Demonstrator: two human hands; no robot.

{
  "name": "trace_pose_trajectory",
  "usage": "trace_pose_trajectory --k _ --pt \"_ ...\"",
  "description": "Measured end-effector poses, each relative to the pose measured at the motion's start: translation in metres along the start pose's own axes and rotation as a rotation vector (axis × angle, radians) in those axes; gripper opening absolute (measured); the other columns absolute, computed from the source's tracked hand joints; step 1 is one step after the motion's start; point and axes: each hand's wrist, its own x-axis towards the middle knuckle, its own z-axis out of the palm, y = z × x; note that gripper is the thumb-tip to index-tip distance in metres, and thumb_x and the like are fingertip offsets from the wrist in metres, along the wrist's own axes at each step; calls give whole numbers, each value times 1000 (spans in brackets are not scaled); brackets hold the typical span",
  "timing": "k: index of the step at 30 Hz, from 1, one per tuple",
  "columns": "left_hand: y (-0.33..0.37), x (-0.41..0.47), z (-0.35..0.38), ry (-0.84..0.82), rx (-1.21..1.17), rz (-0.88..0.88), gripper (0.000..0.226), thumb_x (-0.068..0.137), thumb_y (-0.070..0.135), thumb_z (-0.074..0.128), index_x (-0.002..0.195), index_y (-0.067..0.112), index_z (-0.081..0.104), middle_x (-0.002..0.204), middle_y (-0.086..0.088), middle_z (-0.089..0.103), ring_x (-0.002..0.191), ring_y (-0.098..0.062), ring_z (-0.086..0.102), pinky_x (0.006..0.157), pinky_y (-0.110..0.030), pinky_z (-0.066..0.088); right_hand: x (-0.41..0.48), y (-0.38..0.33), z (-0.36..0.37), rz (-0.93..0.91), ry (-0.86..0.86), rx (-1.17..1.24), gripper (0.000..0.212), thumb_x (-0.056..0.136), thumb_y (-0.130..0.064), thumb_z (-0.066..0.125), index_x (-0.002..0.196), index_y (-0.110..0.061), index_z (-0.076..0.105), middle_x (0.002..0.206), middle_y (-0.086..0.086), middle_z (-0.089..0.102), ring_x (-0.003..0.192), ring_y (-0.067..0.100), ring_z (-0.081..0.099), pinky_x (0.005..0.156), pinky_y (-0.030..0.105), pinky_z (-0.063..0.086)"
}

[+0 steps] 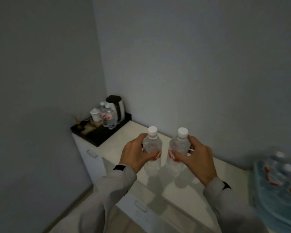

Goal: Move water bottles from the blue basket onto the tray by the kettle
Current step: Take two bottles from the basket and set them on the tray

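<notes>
My left hand [135, 153] grips a clear water bottle [152, 163] with a white cap and red label, held upright above the white counter. My right hand [196, 158] grips a second, matching bottle [178, 143] beside it. The black tray [100, 134] lies at the counter's far left corner. On it stand a white and black kettle [116, 107] and two water bottles [107, 117]. The blue basket [265, 204] sits at the right edge, blurred, with several more bottles [283, 174] inside.
A white lidded cup [94, 114] and small items occupy the tray's left part. The white counter [188, 189] runs along the wall over drawers with handles [92, 153]. Grey walls meet in the corner behind the tray. Floor lies at the lower left.
</notes>
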Motion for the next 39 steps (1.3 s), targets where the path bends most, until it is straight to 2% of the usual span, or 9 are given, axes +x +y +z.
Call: trace_pose_trajectory --k 5,12,16,20,23,28,30,34,39 --pt "-54 22 -62 63 30 -42 65 62 63 74 120 44 51 97 19 68 88 0 64 78 -34 60 40 -30 81 -40 -60 55 49 62 -46 85 106 -45 63 94 -22 74 84 -3 71 77 33 63" --pt "-137 88 -127 103 104 -66 65 68 60 76 124 38 52 110 14 70 97 -1 65 86 -29 57 118 -45 198 -89 -113 145 47 62 -53 82 102 -58 58 97 -27 72 89 -3 70 81 31 62" --pt "-176 133 -156 108 126 -89 64 68 62 75 123 40 52 109 14 69 98 -4 66 85 -31 58 164 -51 249 -81 -136 164 50 64 -49 84 107 -56 58 97 -29 70 93 -6 68 84 29 61" --pt "-214 171 -181 113 107 -111 73 64 66 71 125 31 54 114 7 71 101 -11 67 86 -37 59 202 -57 293 -71 -156 171 54 69 -41 86 115 -45 59 102 -23 70 97 -7 67 88 24 59" --pt "-246 197 -198 88 90 -131 75 64 65 72 128 30 54 115 7 70 102 -8 66 87 -36 59 226 -62 324 -57 -160 171 57 71 -37 87 122 -38 61 109 -18 71 102 -3 68 91 20 57" --pt "-307 242 -224 10 28 -115 72 66 56 78 128 29 52 116 5 70 102 -8 67 88 -35 59 252 -72 381 -16 -107 125 54 73 -34 86 119 -42 58 107 -30 66 100 -12 64 88 11 53" --pt "-334 258 -235 -27 -3 -106 69 66 56 79 126 32 53 115 7 70 102 -6 67 88 -33 59 258 -79 406 19 -69 84 53 73 -35 86 117 -41 59 106 -30 66 97 -11 65 87 14 55" --pt "-376 292 -254 -125 -21 -85 64 65 61 77 119 40 52 109 14 69 99 -5 66 83 -25 57 267 -90 448 100 19 -6 62 72 -39 87 127 -24 62 117 -9 72 104 6 68 92 34 58" --pt "-417 329 -260 -190 -10 -35 52 72 46 81 116 30 58 104 7 70 93 -12 66 77 -24 51 271 -97 485 198 110 -138 63 71 -51 84 126 -30 61 112 -10 74 100 9 70 85 37 60"
